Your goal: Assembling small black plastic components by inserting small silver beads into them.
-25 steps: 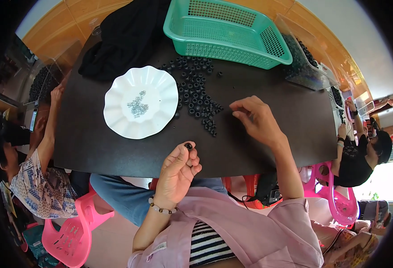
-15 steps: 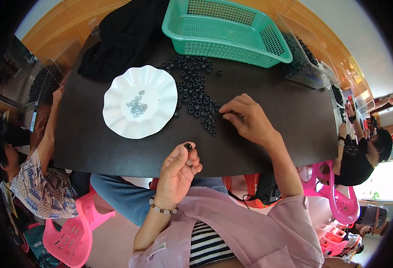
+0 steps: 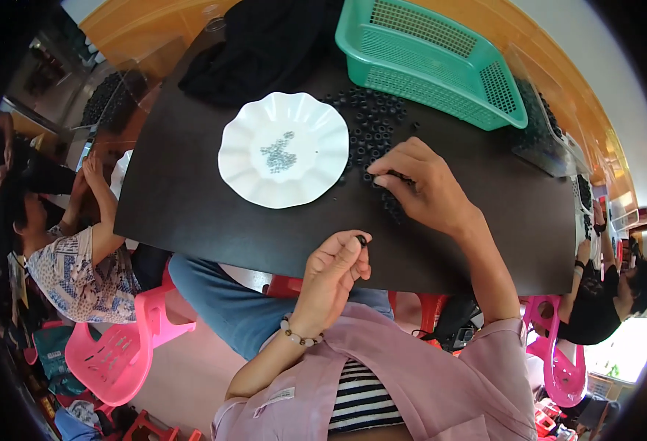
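Note:
My left hand (image 3: 332, 275), just over the table's near edge, pinches a small black ring-shaped part (image 3: 361, 240) between thumb and fingertips. Further up and to the right, my right hand (image 3: 430, 187) reaches onto a spread of similar black parts (image 3: 371, 136). Its thumb and forefinger come close together there; whether a part sits between them is hidden among the dark pieces. Left of the pile stands a white plate with a wavy rim (image 3: 239, 158). A cluster of tiny clear bits (image 3: 279, 154) lies in the plate's middle.
Behind the pile is a green plastic basket (image 3: 426, 84). A clear bin with dark parts (image 3: 551, 143) stands to its right. Black cloth (image 3: 257, 59) lies at the table's far left. Co-workers sit at left (image 3: 81, 250) and right (image 3: 602, 309), near pink chairs (image 3: 110, 360).
The whole view has shifted, so plate, basket and table sit further right. My right hand has moved further over the pile. My left hand keeps its pinch on the black part.

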### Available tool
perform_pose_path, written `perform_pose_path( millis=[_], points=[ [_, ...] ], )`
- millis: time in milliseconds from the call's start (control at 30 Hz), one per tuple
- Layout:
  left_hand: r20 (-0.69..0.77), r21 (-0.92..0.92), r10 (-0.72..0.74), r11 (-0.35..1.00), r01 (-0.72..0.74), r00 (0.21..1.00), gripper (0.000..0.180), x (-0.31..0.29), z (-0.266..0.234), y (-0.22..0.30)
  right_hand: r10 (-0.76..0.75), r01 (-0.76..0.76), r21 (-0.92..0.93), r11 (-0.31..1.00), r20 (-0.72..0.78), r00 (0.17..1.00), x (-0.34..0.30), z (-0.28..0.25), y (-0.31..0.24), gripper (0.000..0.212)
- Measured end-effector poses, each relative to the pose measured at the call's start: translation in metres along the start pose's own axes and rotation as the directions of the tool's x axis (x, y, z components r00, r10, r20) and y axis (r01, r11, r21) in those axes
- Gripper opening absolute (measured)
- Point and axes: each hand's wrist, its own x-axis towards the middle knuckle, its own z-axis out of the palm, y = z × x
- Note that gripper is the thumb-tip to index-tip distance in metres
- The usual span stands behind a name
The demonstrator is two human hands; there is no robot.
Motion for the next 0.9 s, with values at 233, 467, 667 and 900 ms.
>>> perform_pose_path(
  millis=[233,467,667,900],
  points=[
    [-0.051,0.148,0.174,0.975,-0.165,0.983,0.022,-0.007,-0.011,0.014,-0.06,0.061,-0.009,0.998,0.12,0.991,0.054,0.036,0.004,0.014],
    [-0.045,-0.076,0.12,0.99,-0.123,0.992,0.022,-0.001,-0.018,0.019,-0.056,0.07,-0.123,0.99,0.114,0.992,0.091,0.079,0.021,0.019],
    [-0.001,-0.072,0.126,0.989,-0.126,0.992,0.022,-0.001,-0.022,0.018,-0.107,0.138,-0.145,0.98,0.205,0.973,0.1,0.08,0.015,0.023],
    [0.028,-0.057,0.108,0.993,-0.106,0.994,0.023,0.001,-0.023,0.019,-0.07,0.112,-0.169,0.979,0.237,0.969,0.099,0.074,0.018,0.021]
  ],
)
